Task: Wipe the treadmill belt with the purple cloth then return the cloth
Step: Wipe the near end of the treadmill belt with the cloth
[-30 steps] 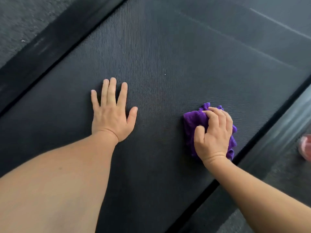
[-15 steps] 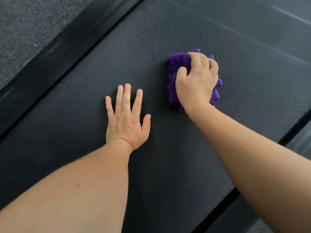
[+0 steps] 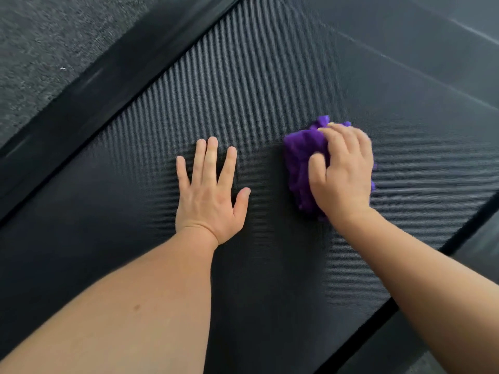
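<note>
Wiping under way: 2 bare hands work a treadmill belt, one bracing, one scrubbing.

Nearest the camera, 2 forearms reach forward over the belt (image 3: 270,90). The left hand (image 3: 209,194) lies flat with fingers spread wide and holds nothing, apparently propping the person's weight while leaning in. Just beside it, apart, the right hand (image 3: 343,175) is curled down over the purple cloth (image 3: 299,163), gripping it bunched and pressing it to the belt's right half; a bunched wad likely gives a firmer grip and more pressure than a flat sheet. The blurred fingers suggest a stroke in progress. The crumpled cloth's long axis runs roughly near to far, along the hand, its far end peeking past the fingertips. Beyond, the belt stretches away, edged at left by a black side rail (image 3: 89,85) and speckled floor (image 3: 40,36).
</note>
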The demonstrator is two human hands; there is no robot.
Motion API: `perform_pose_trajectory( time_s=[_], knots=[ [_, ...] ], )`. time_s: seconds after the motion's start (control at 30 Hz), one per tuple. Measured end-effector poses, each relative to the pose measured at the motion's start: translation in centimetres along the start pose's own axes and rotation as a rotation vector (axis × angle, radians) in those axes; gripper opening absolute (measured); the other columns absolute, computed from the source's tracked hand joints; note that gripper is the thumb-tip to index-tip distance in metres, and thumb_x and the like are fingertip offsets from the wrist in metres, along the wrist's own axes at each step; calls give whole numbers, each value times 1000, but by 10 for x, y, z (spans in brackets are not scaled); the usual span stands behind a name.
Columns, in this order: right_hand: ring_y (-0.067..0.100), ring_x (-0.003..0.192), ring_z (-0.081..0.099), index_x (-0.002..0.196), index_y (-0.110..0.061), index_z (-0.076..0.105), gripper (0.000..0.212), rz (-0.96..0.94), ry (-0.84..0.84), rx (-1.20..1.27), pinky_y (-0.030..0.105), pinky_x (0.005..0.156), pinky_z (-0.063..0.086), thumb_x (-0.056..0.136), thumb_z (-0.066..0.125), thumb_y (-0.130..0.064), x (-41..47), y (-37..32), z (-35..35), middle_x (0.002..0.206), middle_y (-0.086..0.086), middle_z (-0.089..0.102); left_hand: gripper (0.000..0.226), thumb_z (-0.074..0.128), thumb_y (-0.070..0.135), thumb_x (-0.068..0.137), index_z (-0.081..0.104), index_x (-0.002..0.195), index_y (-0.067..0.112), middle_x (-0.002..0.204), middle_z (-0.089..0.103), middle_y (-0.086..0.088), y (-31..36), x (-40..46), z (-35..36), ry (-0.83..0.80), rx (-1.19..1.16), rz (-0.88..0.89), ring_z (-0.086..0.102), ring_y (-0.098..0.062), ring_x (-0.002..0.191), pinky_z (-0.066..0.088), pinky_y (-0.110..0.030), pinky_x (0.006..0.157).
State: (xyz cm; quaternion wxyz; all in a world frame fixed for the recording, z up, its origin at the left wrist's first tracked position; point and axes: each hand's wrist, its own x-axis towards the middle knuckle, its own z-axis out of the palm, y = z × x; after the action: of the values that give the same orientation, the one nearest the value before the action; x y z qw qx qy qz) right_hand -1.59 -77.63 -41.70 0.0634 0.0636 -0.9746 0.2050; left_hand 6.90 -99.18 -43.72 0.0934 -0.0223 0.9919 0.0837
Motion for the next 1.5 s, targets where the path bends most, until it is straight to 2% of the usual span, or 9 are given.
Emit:
perform_pose_trajectory(
  time_s=[0.07,0.13,0.33,0.53,0.7,0.9,1.17,1.3,1.5],
  knots=[
    [32,133,39,127,-12,61,49,128,-13,34,44,116,27,86,41,-30,19,-11,5,139,4,55,75,27,55,97,13,160,16,168,4,-19,0,0,1,-4,6,1,-4,-34,156,1,-62,123],
    [30,137,36,129,-16,61,50,140,-31,20,44,117,24,89,41,-38,35,-26,13,141,1,53,75,27,54,97,13,160,16,168,4,-19,0,0,1,-1,11,1,-3,-34,156,1,-62,123],
    [30,137,38,127,-20,64,51,-130,-152,-51,46,116,27,95,46,-56,16,-54,23,134,-2,58,75,29,53,97,15,160,15,168,4,-20,0,0,1,9,9,2,-3,-34,156,2,-63,123],
    [34,133,45,120,-16,69,43,-289,-177,-52,51,109,36,96,56,-49,-60,-17,-3,131,2,63,75,28,54,97,14,160,15,168,4,-20,-1,0,2,8,13,12,-2,-35,156,2,-63,123],
    [36,130,47,118,-12,68,37,-134,-90,-53,50,112,35,97,56,-41,-60,11,-14,130,6,62,74,26,53,99,14,160,15,168,4,-20,-1,0,3,14,2,13,-3,-34,156,0,-63,123],
    [34,133,39,127,-17,64,41,156,24,31,47,115,29,99,50,-43,-11,-29,12,139,8,53,72,27,52,99,14,160,17,168,5,-21,-1,-1,4,15,18,20,-3,-36,156,2,-64,122],
    [31,138,37,127,-20,65,44,-104,-124,20,48,116,28,96,53,-50,-38,-34,10,137,1,57,70,28,52,100,14,160,19,168,3,-21,-2,-1,6,18,22,26,-4,-35,156,3,-65,122],
    [30,142,31,132,-23,61,47,-60,-170,9,52,116,27,94,54,-52,-75,-39,3,143,0,51,69,30,51,100,15,160,19,168,4,-20,-3,-1,6,49,4,33,-2,-34,156,3,-64,122],
    [31,146,25,140,-24,52,61,65,-213,-44,48,119,21,91,53,-60,-116,-59,2,151,1,43,68,29,48,98,18,160,19,168,5,-18,-3,-5,2,52,-21,46,0,-35,156,2,-63,123]
  ],
)
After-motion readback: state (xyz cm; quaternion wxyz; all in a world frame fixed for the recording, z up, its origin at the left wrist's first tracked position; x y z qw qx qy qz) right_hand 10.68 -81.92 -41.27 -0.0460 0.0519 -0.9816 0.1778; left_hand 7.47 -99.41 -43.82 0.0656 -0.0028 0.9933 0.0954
